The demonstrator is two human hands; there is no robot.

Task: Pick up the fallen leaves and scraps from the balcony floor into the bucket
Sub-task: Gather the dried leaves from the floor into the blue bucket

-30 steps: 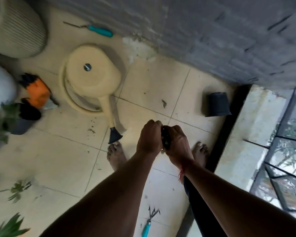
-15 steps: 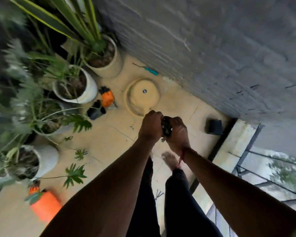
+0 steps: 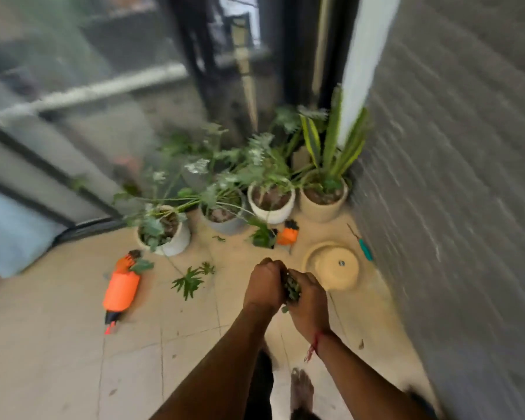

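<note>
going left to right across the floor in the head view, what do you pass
large orange bottle lying flat, green split leaf, left hand gripping dark leaf scraps, round beige plastic container, teal-handled tool

Both forearms (image 3: 225, 362) were bare right down to the frame's lower edge. A thin red thread (image 3: 316, 339) was tied round the wrist behind the right grip (image 3: 309, 304), its frayed loose end forming a short tassel. The legs wore dark, close-fitting trousers (image 3: 259, 386), and one foot (image 3: 300, 389) beneath them was bare.
</note>
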